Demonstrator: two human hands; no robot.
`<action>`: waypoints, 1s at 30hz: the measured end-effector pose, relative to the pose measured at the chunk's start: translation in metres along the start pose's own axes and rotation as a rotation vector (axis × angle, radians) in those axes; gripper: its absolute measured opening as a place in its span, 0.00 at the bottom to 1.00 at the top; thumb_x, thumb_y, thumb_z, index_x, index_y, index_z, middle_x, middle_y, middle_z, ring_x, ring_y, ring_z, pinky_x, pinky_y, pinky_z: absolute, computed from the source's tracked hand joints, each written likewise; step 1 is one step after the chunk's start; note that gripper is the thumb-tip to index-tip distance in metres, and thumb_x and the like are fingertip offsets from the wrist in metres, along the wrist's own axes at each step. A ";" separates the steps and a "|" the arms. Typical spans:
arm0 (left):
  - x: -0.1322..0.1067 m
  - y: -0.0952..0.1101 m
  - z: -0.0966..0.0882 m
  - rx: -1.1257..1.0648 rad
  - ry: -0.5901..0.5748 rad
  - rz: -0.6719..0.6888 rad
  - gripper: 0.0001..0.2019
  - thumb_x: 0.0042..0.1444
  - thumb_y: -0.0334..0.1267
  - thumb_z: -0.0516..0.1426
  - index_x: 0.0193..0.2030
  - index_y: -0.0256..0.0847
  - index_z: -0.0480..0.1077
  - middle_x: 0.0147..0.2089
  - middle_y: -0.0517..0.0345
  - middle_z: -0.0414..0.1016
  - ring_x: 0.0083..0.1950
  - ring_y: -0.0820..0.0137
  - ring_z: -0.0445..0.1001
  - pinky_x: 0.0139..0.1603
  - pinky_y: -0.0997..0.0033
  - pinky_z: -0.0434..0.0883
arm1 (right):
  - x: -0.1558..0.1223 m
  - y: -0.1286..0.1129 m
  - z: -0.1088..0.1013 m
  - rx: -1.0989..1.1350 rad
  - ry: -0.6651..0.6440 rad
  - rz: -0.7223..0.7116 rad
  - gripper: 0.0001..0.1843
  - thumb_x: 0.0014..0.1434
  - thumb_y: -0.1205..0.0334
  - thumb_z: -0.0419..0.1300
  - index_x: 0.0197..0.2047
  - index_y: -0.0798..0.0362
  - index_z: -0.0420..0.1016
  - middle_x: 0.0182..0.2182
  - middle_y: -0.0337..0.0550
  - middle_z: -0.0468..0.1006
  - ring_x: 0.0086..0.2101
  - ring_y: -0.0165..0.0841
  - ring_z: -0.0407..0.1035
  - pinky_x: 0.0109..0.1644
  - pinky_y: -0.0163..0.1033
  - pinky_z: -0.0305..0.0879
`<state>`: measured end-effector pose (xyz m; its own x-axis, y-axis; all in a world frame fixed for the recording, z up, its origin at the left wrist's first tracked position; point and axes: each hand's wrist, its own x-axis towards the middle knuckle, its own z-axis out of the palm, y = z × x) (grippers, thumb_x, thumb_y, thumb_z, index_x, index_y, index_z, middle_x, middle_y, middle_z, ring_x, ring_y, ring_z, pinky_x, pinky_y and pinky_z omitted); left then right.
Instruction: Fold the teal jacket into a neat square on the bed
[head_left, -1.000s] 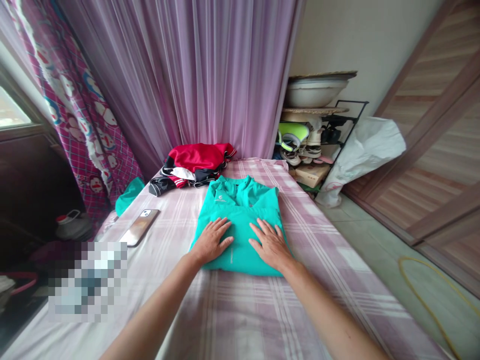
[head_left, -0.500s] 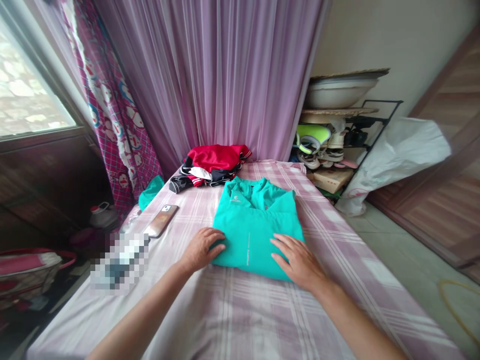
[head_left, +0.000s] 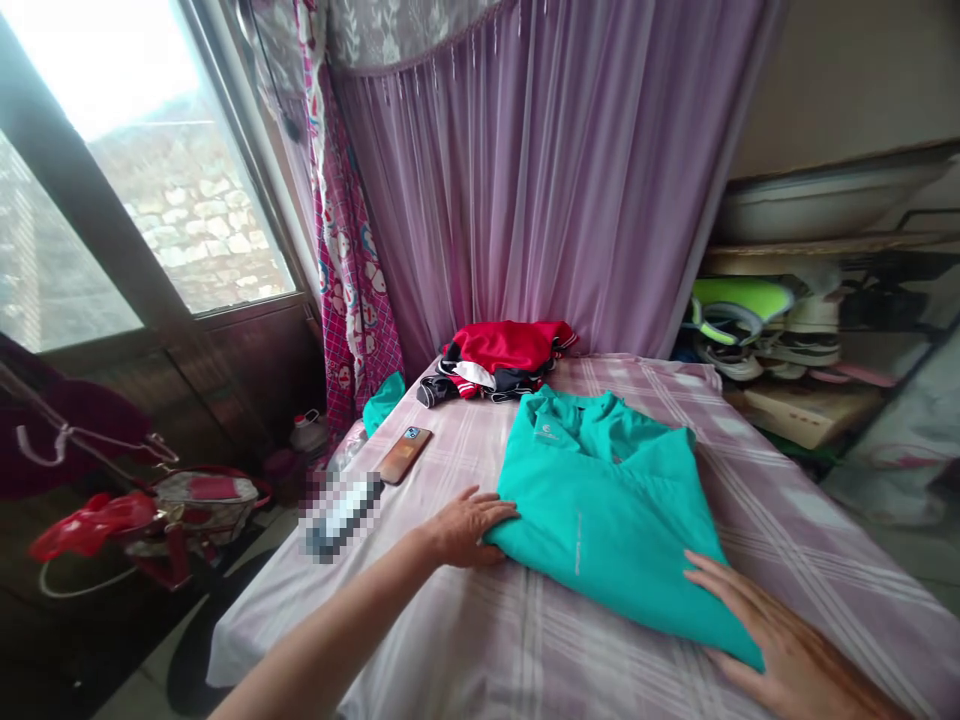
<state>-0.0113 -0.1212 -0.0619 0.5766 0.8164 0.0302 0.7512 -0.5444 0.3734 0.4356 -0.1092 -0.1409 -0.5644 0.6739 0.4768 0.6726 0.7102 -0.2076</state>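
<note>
A folded turquoise jacket point(head_left: 600, 520) lies flat on the checked cloth, its collar toward the far end and small white print on its front. My left hand point(head_left: 469, 528) rests at the jacket's near left corner, fingers stretched out and the tips touching its edge. At the near right corner is my right hand point(head_left: 772, 640), fingers spread, with some of them lying on the fabric. Neither hand grips the jacket. Beyond the jacket sits a heap of red and black clothes point(head_left: 506, 350) with white trim.
A brown phone point(head_left: 407, 455) lies to the left, beside a blurred-out object point(head_left: 345, 515). Purple curtains point(head_left: 555, 200) hang behind the cloth-covered surface point(head_left: 465, 640). To the right stands a rack with shoes point(head_left: 802, 345) and a basin point(head_left: 832, 210). A window point(head_left: 202, 200) is at the left.
The camera view has swung left, so everything sits further right in the picture. Both hands stay at the jacket's near corners, fingers still outstretched. The jacket appears about as it was.
</note>
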 end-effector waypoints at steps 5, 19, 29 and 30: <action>0.000 0.003 0.010 -0.151 0.144 -0.158 0.19 0.63 0.50 0.52 0.58 0.49 0.65 0.58 0.53 0.76 0.59 0.62 0.73 0.72 0.48 0.52 | 0.005 0.006 0.004 0.008 0.232 0.058 0.24 0.54 0.52 0.61 0.55 0.41 0.72 0.54 0.44 0.78 0.48 0.45 0.76 0.52 0.46 0.74; -0.011 0.052 -0.043 -0.270 0.584 -0.277 0.21 0.63 0.58 0.44 0.33 0.44 0.66 0.29 0.59 0.71 0.34 0.66 0.71 0.38 0.68 0.69 | 0.052 -0.065 -0.098 0.217 0.307 0.482 0.22 0.56 0.43 0.58 0.50 0.45 0.75 0.41 0.41 0.84 0.39 0.40 0.79 0.43 0.40 0.74; 0.091 0.020 -0.094 -0.084 0.629 -0.619 0.21 0.62 0.57 0.46 0.34 0.43 0.68 0.34 0.53 0.78 0.42 0.58 0.76 0.43 0.63 0.68 | 0.165 -0.004 -0.085 0.283 0.258 0.842 0.34 0.56 0.43 0.61 0.61 0.53 0.68 0.55 0.54 0.77 0.54 0.45 0.71 0.57 0.47 0.66; 0.107 0.010 -0.092 -0.133 0.598 -0.685 0.22 0.62 0.57 0.46 0.36 0.42 0.70 0.37 0.51 0.79 0.44 0.56 0.76 0.44 0.63 0.68 | 0.177 0.007 -0.075 0.298 0.185 0.910 0.34 0.58 0.45 0.60 0.62 0.56 0.67 0.56 0.57 0.76 0.55 0.45 0.71 0.57 0.46 0.66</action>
<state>0.0284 -0.0215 0.0304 -0.2705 0.9362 0.2241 0.8031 0.0911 0.5888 0.3760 -0.0004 0.0064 0.2125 0.9658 0.1484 0.6515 -0.0269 -0.7581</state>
